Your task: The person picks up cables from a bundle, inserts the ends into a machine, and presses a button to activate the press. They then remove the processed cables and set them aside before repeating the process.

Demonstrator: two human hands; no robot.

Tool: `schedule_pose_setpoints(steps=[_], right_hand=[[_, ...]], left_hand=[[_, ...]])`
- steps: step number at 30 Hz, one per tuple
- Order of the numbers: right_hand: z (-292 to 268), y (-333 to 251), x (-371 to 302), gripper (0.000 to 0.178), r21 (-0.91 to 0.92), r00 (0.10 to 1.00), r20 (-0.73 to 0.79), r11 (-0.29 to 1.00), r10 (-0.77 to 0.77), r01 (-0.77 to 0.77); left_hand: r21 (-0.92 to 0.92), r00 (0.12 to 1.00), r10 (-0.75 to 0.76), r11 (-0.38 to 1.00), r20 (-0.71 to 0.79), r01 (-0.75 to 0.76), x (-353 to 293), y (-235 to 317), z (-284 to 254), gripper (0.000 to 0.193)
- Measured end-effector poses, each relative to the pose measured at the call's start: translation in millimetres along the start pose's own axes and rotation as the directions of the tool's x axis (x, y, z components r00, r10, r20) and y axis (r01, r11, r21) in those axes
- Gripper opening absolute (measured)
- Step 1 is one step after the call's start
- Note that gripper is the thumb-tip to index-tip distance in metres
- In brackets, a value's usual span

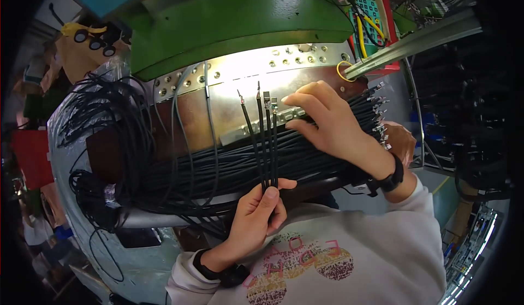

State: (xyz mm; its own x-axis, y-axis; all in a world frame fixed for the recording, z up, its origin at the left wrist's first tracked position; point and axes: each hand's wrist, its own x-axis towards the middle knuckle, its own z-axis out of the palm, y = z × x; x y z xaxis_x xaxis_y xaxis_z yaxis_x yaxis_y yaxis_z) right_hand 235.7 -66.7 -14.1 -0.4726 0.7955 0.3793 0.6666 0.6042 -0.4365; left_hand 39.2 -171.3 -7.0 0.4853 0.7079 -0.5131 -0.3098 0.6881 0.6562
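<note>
My left hand (256,209) is closed round several black cables (262,152), pinching them between thumb and fingers. The cables stand up from my grip, slightly fanned. Two of them end in broader metal terminals (267,98); the ends to their left look thinner, their exact form too small to tell. Just right of these ends is my right hand (330,122), its thumb and fingers apart with nothing between them. Below and behind it runs a thick bundle of black cables (311,144), with metal-tipped ends (380,108) at the right.
A green machine body (234,32) rises at the back above a bolted metal plate (240,92). Loose coils of black cable (103,108) lie at the left. A metal bar (415,43) and a red-framed panel with yellow-handled tools (362,37) are at the upper right.
</note>
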Motion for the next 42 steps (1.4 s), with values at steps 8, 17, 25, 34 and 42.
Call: schedule_pose_setpoints(steps=[8, 17, 25, 34, 42], right_hand=[[25.8, -15.9, 11.9, 0.032, -0.069, 0.974, -0.082, 0.976, -0.210, 0.205], [34.5, -22.3, 14.1, 0.025, 0.134, 0.978, -0.036, 0.969, -0.204, 0.207], [20.1, -35.0, 27.1, 0.019, -0.001, 0.926, 0.267, 0.961, -0.268, 0.278], [6.5, -21.2, 17.2, 0.019, -0.191, 0.930, 0.149, 0.913, -0.337, 0.361], [36.5, -11.3, 5.5, 0.019, 0.311, 0.997, -0.018, 0.948, 0.078, -0.069]], left_hand=[[-0.018, 0.995, -0.087, 0.996, 0.054, 0.088, -16.7, 9.9, -12.0, 0.035], [0.127, 0.975, 0.214, 0.970, -0.050, -0.207, -25.8, 4.8, -26.4, 0.037], [0.008, 0.994, 0.062, 0.998, 0.088, -0.063, -28.7, 10.6, -32.0, 0.033], [0.174, 0.987, 0.134, 0.974, 0.089, -0.148, -26.9, 20.1, -14.3, 0.034], [0.311, 0.978, 0.175, 0.929, 0.114, -0.203, -24.6, 23.4, -12.9, 0.036]])
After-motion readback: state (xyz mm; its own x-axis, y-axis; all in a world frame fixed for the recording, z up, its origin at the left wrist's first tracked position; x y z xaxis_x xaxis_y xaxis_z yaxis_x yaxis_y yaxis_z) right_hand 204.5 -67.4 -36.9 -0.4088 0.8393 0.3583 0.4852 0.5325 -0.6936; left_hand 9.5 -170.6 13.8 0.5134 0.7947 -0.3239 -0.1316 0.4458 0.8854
